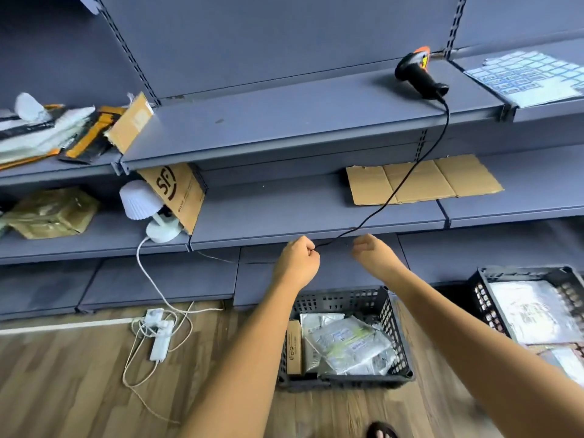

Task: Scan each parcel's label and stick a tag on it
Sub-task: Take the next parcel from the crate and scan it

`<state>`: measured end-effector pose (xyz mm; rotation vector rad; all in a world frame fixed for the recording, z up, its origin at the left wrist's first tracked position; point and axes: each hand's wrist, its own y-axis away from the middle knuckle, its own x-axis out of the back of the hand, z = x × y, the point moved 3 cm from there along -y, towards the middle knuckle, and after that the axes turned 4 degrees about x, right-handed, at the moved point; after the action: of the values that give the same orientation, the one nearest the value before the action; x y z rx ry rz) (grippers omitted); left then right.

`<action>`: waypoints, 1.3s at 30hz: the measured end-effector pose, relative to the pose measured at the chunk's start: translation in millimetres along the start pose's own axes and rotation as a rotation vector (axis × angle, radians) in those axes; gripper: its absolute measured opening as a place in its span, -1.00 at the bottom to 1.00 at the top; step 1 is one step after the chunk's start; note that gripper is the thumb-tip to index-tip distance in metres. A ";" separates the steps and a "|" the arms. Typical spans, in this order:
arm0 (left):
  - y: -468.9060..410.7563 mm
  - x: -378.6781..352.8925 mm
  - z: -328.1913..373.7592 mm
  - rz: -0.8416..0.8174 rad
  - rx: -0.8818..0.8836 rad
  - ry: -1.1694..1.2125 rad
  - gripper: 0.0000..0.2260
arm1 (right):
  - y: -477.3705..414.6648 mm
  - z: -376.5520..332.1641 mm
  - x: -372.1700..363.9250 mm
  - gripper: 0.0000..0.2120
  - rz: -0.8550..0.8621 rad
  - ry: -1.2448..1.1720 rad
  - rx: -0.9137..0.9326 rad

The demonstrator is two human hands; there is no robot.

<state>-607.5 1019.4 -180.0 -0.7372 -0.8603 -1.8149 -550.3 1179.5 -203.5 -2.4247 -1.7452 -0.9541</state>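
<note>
Left hand (297, 260) is fisted, fingers and thumb pinching the black scanner cable (410, 172) right at the knuckles. Right hand (371, 249) is just beside it with a small gap between them. Its fingers are curled in, and we cannot tell if they pinch anything. The cable runs up and right, over the lip of the upper shelf (284, 121), to the barcode scanner (418, 74), which lies on its side near the front edge.

Risk, as we judge it: a hard tug on the cable drags the scanner off the shelf, and it drops toward the floor or the crate. The cable also crosses the flattened cardboard (423, 181) on the middle shelf, so it can snag there or pull the sheet out.

The parcels (350, 343), grey mailer bags, sit in a grey crate (392, 314) on the floor, below and between the arms. We see none in hand and none scanned. The tag sheets (531, 77) lie far right on the upper shelf, well apart from both hands.

Around, from the left: mailers (47, 131) piled on the upper shelf, a brown packet (50, 213) below them, a white lamp (142, 200) touching an SF carton (177, 191), and a power strip (161, 339) with loose cords on the floor. A second crate (483, 279) holding white bags sits far right. The shelf edge lies between the hands and the scanner.
</note>
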 end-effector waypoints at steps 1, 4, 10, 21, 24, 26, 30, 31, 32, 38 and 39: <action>-1.2 -0.3 -2.4 -0.004 -0.013 -0.004 -0.79 | 1.8 2.8 -1.6 -0.63 0.016 0.001 -0.006; 0.9 -8.8 -19.5 -0.041 -0.060 -0.047 -0.78 | 12.6 15.7 -15.3 -0.62 0.062 -0.009 -0.039; 14.0 -25.2 -71.6 -0.138 -0.087 -0.089 -0.77 | 37.0 45.8 -61.1 -0.58 0.058 -0.008 -0.041; 12.9 -146.5 -150.3 -0.151 -0.053 -0.128 -0.82 | 24.4 175.4 -127.7 -0.64 0.062 0.047 -0.053; -3.2 -209.6 -188.2 -0.158 -0.058 -0.134 -0.80 | -2.0 241.3 -154.0 -0.64 0.048 0.157 -0.057; -20.2 -258.0 -219.2 -0.155 -0.035 -0.113 -0.81 | -26.5 288.3 -174.5 -0.62 0.076 0.187 -0.077; -57.6 -359.9 -285.8 -0.170 0.036 -0.052 -0.83 | -80.5 386.4 -219.0 -0.60 0.215 0.143 -0.190; -67.7 -383.0 -300.9 -0.168 0.038 -0.049 -0.84 | -94.1 408.8 -228.4 -0.57 0.241 0.145 -0.227; -77.3 -400.0 -313.0 -0.165 0.045 -0.050 -0.85 | -105.1 425.7 -235.1 -0.54 0.262 0.143 -0.282; -126.2 -483.6 -367.9 -0.131 0.028 -0.022 -0.78 | -156.4 509.9 -268.8 -0.39 0.458 -0.037 -0.515; -130.5 -492.9 -374.2 -0.139 0.021 -0.021 -0.79 | -160.1 516.2 -273.7 -0.36 0.459 -0.060 -0.542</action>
<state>-594.7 999.4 -812.0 -0.6985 -0.9635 -1.9205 -500.6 1182.3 -807.2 -2.9940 -0.9301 -1.4260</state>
